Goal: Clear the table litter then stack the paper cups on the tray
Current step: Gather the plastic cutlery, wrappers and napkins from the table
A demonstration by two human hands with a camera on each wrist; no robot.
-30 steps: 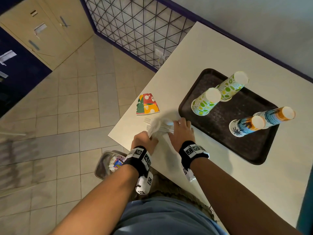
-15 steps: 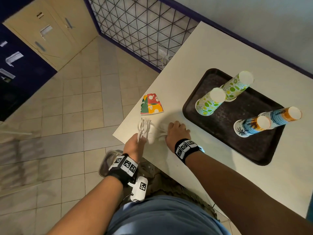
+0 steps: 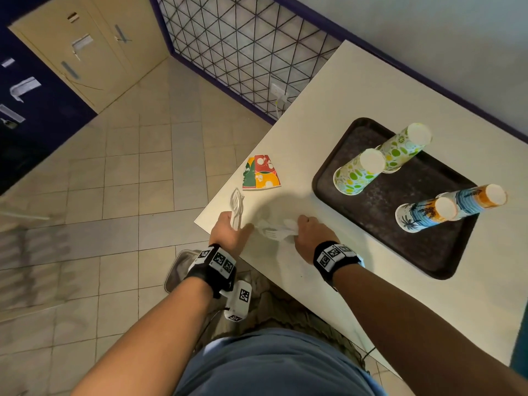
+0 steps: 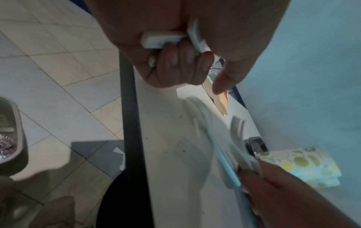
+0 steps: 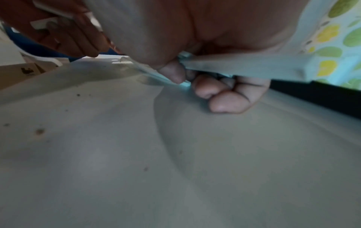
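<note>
My left hand (image 3: 232, 227) grips a bunch of white plastic cutlery (image 3: 237, 205) at the table's near-left corner, the heads sticking up past the fingers. In the left wrist view its fingers (image 4: 175, 67) are curled round the handles (image 4: 162, 39). My right hand (image 3: 303, 227) lies on the table a little to the right and pinches more white forks (image 3: 275, 233), also seen in the right wrist view (image 5: 234, 67). A flattened colourful paper cup (image 3: 261, 172) lies beyond the hands. The dark tray (image 3: 371, 221) holds upturned cup stacks: green-spotted (image 3: 357, 175) and blue-orange (image 3: 425, 214).
A grey bin (image 4: 11, 138) with litter inside stands on the tiled floor below the table's corner, partly hidden by my left wrist in the head view. The white table (image 3: 357, 95) runs along a wall on the right. A metal grille (image 3: 243, 52) closes off the far side.
My hands were together on one pile of cutlery. The left hand has drawn away to the left with a bunch of it; the right hand stays on the table holding the rest.
</note>
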